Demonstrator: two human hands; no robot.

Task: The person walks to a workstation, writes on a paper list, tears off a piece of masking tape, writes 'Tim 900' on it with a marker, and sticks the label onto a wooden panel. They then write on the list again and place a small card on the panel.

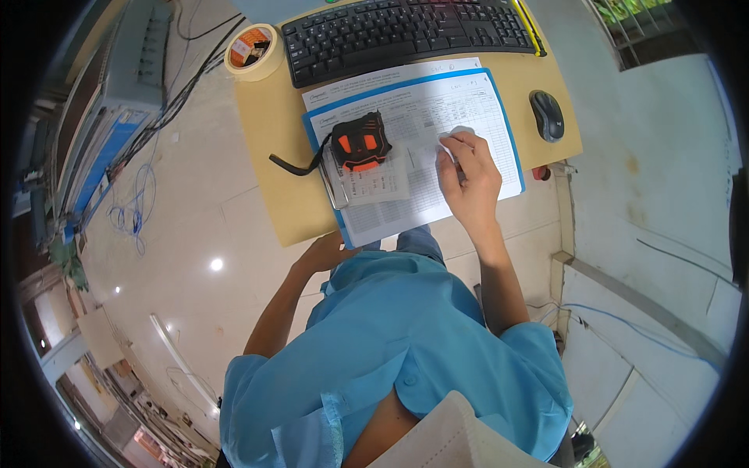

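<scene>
Sheet [421, 168] of printed rows and columns lies on the blue clipboard [502, 125], near the front edge of the table [269, 171], and we take it as the centre of the work. Over its right part we see our right hand [472, 179], with fingers curled toward a small pale thing [462, 130]; whether they pinch it or only touch it, we are not able to say. Our left hand [324, 251] is at the table's front edge, its fingers partly hidden, so its grasp remains unclear.

We judge the step as handling this small piece above the form. The next move calls for light fingertips and a steady sheet. Leftward, a tape measure [360, 142] rests upon a slip [382, 183]; beyond are keyboard [406, 35] and mouse [547, 117].
</scene>
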